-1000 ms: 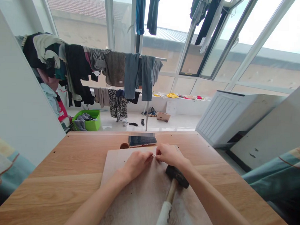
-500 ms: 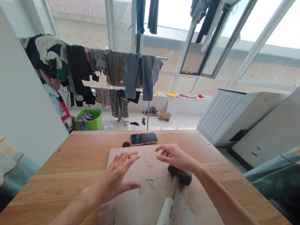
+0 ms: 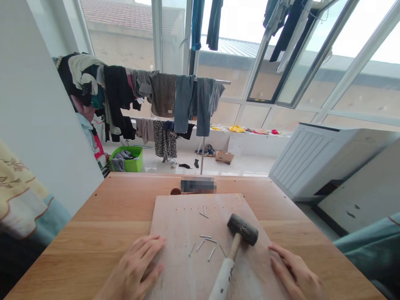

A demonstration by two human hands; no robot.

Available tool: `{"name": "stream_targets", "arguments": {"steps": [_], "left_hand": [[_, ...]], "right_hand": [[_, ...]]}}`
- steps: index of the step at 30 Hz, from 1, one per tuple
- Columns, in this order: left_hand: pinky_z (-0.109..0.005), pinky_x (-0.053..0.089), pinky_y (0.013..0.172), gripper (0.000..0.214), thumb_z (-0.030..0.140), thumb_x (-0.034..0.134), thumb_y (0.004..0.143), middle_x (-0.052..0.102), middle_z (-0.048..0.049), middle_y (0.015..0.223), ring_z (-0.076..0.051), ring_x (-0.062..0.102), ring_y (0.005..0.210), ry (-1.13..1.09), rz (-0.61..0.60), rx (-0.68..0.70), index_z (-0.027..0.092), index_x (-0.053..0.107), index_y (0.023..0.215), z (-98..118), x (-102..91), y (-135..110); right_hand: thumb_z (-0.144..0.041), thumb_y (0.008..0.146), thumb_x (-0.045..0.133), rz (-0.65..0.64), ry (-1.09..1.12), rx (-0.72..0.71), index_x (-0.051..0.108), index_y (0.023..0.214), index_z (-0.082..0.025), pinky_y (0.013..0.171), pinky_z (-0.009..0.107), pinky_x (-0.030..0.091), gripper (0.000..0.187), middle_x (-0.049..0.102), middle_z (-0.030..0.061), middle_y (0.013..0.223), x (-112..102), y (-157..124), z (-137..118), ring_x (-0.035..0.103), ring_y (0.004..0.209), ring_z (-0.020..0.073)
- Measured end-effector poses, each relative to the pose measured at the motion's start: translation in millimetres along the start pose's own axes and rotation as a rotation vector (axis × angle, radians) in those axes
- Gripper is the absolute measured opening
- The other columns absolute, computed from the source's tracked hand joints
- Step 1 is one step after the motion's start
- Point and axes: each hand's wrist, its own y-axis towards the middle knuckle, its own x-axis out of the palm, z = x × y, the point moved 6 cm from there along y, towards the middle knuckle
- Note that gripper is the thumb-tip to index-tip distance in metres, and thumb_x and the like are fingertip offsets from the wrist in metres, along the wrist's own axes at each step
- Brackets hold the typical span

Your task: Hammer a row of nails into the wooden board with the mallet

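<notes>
Board [image 3: 189,278] bears nails [image 3: 212,254], left hand [image 3: 138,263] and right hand [image 3: 297,276] unclenched at its edges.

Black hammer head [image 3: 243,229], white grip [image 3: 221,280]; silver nails [image 3: 212,254]; pale pinkish board [image 3: 177,277].

The nails [image 3: 211,254] look shiny metal, the hammer head [image 3: 247,231] matt, the board [image 3: 175,224] dull wood.

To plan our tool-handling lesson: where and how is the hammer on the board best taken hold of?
I'd take the hammer by the white part of its handle, coming from the right and near side. It is long, slim and slants toward the person, with the black head at the far end; the nails lie to its left.
</notes>
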Motion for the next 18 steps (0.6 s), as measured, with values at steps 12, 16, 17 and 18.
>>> {"name": "stream_targets", "arguments": {"steps": [12, 16, 17, 18], "left_hand": [[-0.044, 0.051, 0.108, 0.039, 0.046, 0.053, 0.097, 0.072, -0.0052, 0.127, -0.027, 0.067, 0.119, 0.241, 0.079, -0.266, 0.029, 0.065, 0.130, -71.5, -51.3, -58.8], [-0.049, 0.049, 0.109, 0.045, 0.049, 0.050, 0.094, 0.072, -0.0067, 0.126, -0.029, 0.064, 0.121, 0.308, 0.117, -0.446, 0.028, 0.064, 0.131, -118.9, -74.9, -98.1], [-0.048, 0.050, 0.108, 0.047, 0.049, 0.047, 0.094, 0.071, -0.0075, 0.128, -0.029, 0.064, 0.122, 0.305, 0.117, -0.479, 0.026, 0.063, 0.132, -129.4, -78.5, -106.6], [-0.045, 0.051, 0.107, 0.048, 0.048, 0.045, 0.094, 0.070, -0.0085, 0.130, -0.028, 0.064, 0.122, 0.300, 0.124, -0.509, 0.024, 0.062, 0.133, -139.0, -81.4, -114.2]], "right_hand": [[-0.044, 0.096, 0.051, -0.179, 0.151, -0.184, 0.073, 0.121, -0.027, 0.072, 0.030, 0.063, 0.037, 0.077, 0.0082, 0.089, 63.1, -33.7, -82.8, 0.075, 0.078, 0.0240], [-0.039, 0.097, 0.052, -0.276, 0.210, -0.298, 0.068, 0.127, -0.025, 0.079, 0.033, 0.062, 0.037, 0.076, 0.0106, 0.098, 101.8, -43.7, -139.8, 0.073, 0.085, 0.0252], [-0.037, 0.098, 0.051, -0.317, 0.242, -0.316, 0.067, 0.129, -0.025, 0.082, 0.033, 0.062, 0.037, 0.076, 0.0105, 0.100, 109.6, -45.0, -150.9, 0.073, 0.087, 0.0250], [-0.035, 0.098, 0.051, -0.356, 0.276, -0.328, 0.065, 0.131, -0.025, 0.085, 0.033, 0.061, 0.037, 0.076, 0.0104, 0.103, 116.3, -45.8, -160.0, 0.073, 0.091, 0.0246]]}}
